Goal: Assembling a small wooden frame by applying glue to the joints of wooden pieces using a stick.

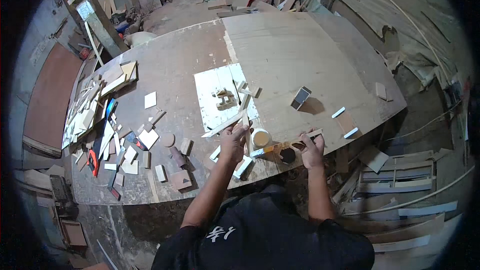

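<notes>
My left hand [234, 144] is closed on a pale wood strip [246, 131] near the table's front edge. Another thin, pointed strip [222, 126] slants away to the left beside its fingers. In my right hand [312, 151] is a narrow flat stick [275, 148], amber in the middle and whitish at its left end; its exact kind is unclear. Between the hands stands a white round tub [260, 138] with a tan top. A dark round piece [287, 156] sits below the stick. Beyond my left hand, a small notched wooden assembly [224, 99] rests on a white board [210, 82].
Scrap wood [85, 115] is heaped at the table's left, near a red-handled saw [93, 162]. Several small blocks [160, 173] lie left of my forearm. A dark-faced box [300, 98] and a white-ended panel [346, 122] are on the right.
</notes>
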